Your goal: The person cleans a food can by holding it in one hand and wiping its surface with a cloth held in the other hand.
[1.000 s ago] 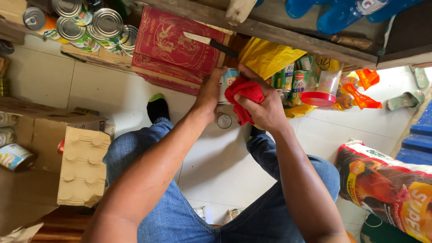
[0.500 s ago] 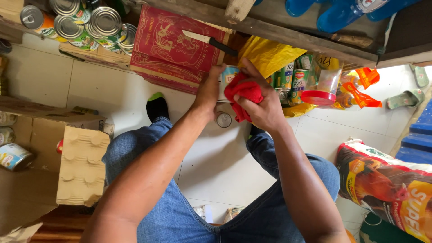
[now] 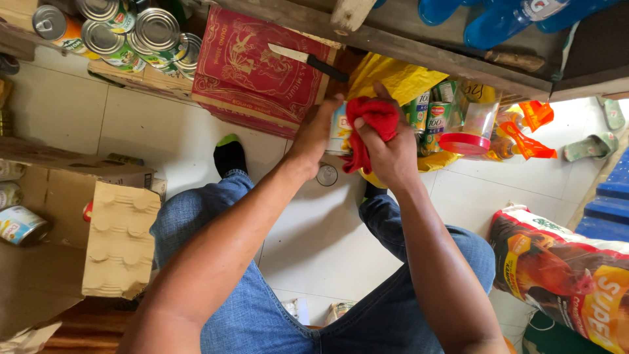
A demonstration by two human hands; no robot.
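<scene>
White tiled floor (image 3: 327, 242); red carton (image 3: 262, 65) lying left of the can (image 3: 340, 128). Left hand (image 3: 316, 134) is gripping that can; right hand (image 3: 390, 147) is pressing a red cloth (image 3: 370, 128) against it, fingers closed.

White tiled floor (image 3: 327, 236) under a dark wooden shelf (image 3: 419, 39), lit by daylight.

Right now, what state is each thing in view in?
Can: held in the left hand.
Red cloth: bunched in the right hand, pressed on the can.
Knife: lying flat on the red carton.
Cardboard box: open, flaps out.
Stacked cans: lids sealed.
Feed sack: lying on its side.
</scene>
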